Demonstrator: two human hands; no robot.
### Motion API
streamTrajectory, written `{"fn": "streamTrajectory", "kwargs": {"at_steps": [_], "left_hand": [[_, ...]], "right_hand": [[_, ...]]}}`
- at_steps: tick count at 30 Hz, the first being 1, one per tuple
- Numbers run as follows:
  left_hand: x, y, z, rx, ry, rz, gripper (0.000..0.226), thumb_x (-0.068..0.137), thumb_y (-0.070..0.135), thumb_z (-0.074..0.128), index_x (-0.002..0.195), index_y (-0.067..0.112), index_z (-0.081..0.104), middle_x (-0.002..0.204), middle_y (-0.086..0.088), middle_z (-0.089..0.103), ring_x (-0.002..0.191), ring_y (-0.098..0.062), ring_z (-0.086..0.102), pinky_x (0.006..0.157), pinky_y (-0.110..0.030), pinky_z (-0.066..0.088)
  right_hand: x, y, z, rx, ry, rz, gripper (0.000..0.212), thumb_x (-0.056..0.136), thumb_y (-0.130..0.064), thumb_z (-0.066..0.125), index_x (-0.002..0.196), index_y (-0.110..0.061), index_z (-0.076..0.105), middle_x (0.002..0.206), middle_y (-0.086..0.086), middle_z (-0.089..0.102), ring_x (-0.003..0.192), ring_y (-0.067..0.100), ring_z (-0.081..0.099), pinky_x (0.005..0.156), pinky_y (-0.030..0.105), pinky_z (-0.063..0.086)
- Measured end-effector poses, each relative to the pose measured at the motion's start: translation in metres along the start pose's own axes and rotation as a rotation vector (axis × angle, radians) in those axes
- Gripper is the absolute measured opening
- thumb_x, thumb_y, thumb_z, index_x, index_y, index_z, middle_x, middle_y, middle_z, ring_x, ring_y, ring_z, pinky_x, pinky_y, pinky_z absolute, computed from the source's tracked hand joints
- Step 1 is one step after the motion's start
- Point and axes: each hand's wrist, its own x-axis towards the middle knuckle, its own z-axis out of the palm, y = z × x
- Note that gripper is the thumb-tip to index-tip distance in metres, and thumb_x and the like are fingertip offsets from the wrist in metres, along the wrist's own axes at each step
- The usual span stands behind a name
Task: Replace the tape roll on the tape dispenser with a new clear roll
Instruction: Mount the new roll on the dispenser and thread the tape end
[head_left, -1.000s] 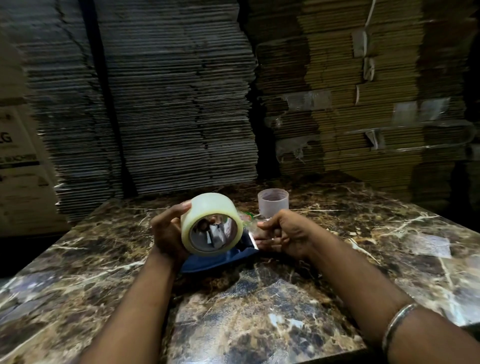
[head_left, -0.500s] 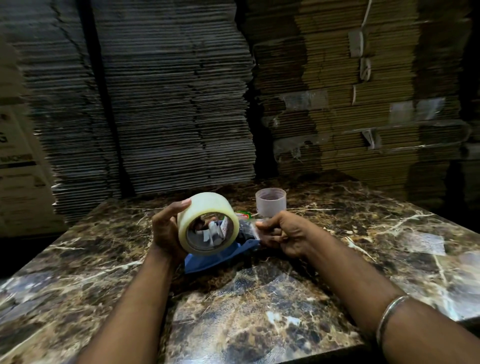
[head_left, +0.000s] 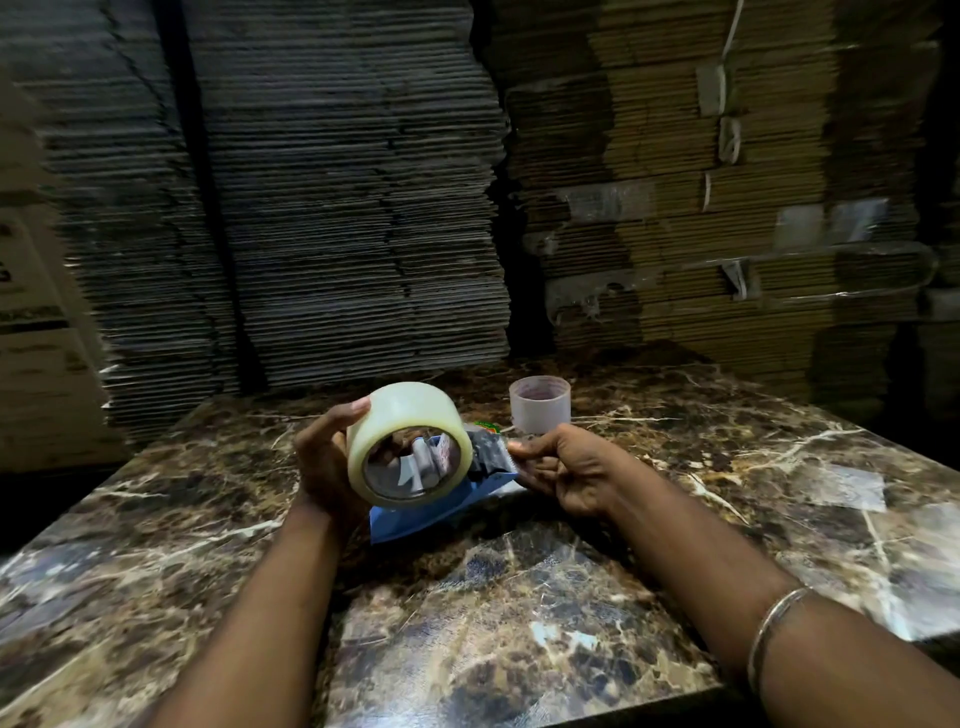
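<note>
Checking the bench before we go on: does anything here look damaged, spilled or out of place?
Nothing stands out. The left hand holds the clear tape roll over the blue dispenser; the right hand grips the dispenser's front end. The empty core stands upright on the marble table.

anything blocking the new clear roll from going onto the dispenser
Nothing visible does. The left hand grips the clear roll right over the blue dispenser, which the right hand holds. The empty core stands apart, behind them.

Clear tape roll (head_left: 410, 444): full, held on edge above marble table, open core facing camera. Blue tape dispenser (head_left: 441, 506): partly hidden behind roll, tilted.
</note>
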Motion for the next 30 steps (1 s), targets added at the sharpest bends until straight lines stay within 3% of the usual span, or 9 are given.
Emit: {"fn": "streamTrajectory", "kwargs": {"at_steps": [3,7,13,16,19,21,24,27,30], "left_hand": [[-0.003,0.0,0.001,-0.017,-0.002,-0.012,0.053,0.09,0.024,0.035,0.066,0.003,0.077,0.064,-0.014,0.072,0.059,-0.025,0.07,0.06,-0.027,0.058],[-0.001,0.001,-0.005,0.022,0.035,-0.002,0.028,0.064,0.029,0.064,0.069,0.004,0.077,0.06,-0.01,0.068,0.058,-0.023,0.065,0.062,-0.026,0.052],[0.0,0.001,-0.006,-0.012,-0.001,0.052,0.043,0.036,0.039,0.082,0.064,0.007,0.076,0.05,-0.003,0.064,0.048,-0.015,0.061,0.053,-0.02,0.048],[-0.003,0.002,-0.002,-0.036,0.01,0.104,0.02,0.055,0.028,0.072,0.057,0.008,0.074,0.043,-0.001,0.06,0.042,-0.012,0.059,0.048,-0.016,0.047],[-0.006,0.003,0.001,-0.034,0.011,0.122,0.019,0.06,0.024,0.066,0.051,0.009,0.071,0.039,0.002,0.056,0.038,-0.01,0.055,0.046,-0.015,0.045],[-0.006,0.004,0.001,-0.022,-0.006,0.145,0.023,0.047,0.033,0.076,0.049,0.011,0.069,0.038,0.003,0.053,0.037,-0.01,0.053,0.046,-0.015,0.043],[-0.004,0.004,-0.003,-0.025,0.005,0.14,0.023,0.065,0.027,0.065,0.049,0.012,0.068,0.036,0.001,0.051,0.035,-0.01,0.049,0.045,-0.015,0.041],[-0.004,0.005,-0.004,-0.035,0.034,0.115,0.028,0.06,0.037,0.07,0.057,0.009,0.072,0.043,-0.002,0.058,0.043,-0.014,0.054,0.05,-0.02,0.043],[-0.008,0.004,0.005,-0.08,0.031,0.136,0.045,0.077,0.03,0.05,0.039,0.009,0.063,0.034,0.005,0.05,0.033,-0.008,0.05,0.04,-0.014,0.041]], "right_hand": [[-0.001,0.0,0.0,0.009,-0.01,0.007,0.013,0.087,0.011,0.054,0.078,0.006,0.062,0.081,0.017,0.068,0.075,0.021,0.063,0.07,0.029,0.055],[-0.001,-0.001,-0.001,0.018,-0.038,0.011,0.014,0.087,0.008,0.055,0.078,0.004,0.064,0.074,0.016,0.069,0.072,0.02,0.063,0.068,0.026,0.057],[-0.008,-0.004,0.0,0.108,-0.107,0.018,0.019,0.091,0.009,0.051,0.078,0.007,0.064,0.067,0.016,0.07,0.053,0.018,0.069,0.064,0.029,0.059],[-0.01,-0.004,0.002,0.14,-0.123,0.014,0.022,0.092,0.009,0.049,0.077,0.009,0.065,0.07,0.017,0.072,0.054,0.019,0.071,0.058,0.027,0.059],[-0.011,-0.002,0.003,0.149,-0.112,0.01,0.017,0.092,0.009,0.05,0.082,0.009,0.063,0.072,0.018,0.071,0.055,0.02,0.072,0.056,0.027,0.059],[-0.011,-0.002,0.004,0.153,-0.11,0.01,0.015,0.092,0.009,0.05,0.083,0.008,0.062,0.075,0.019,0.07,0.055,0.02,0.072,0.055,0.027,0.06],[-0.012,0.0,0.005,0.145,-0.11,0.019,0.012,0.092,0.009,0.051,0.084,0.006,0.06,0.073,0.018,0.068,0.051,0.02,0.07,0.048,0.025,0.059],[-0.013,-0.001,0.005,0.132,-0.088,0.017,0.019,0.094,0.009,0.048,0.08,0.006,0.06,0.064,0.016,0.067,0.044,0.017,0.066,0.039,0.021,0.054],[0.002,0.003,0.0,0.152,-0.032,0.04,0.021,0.096,0.007,0.042,0.083,0.005,0.058,0.066,0.013,0.057,0.033,0.007,0.054,0.032,0.015,0.047]]}}
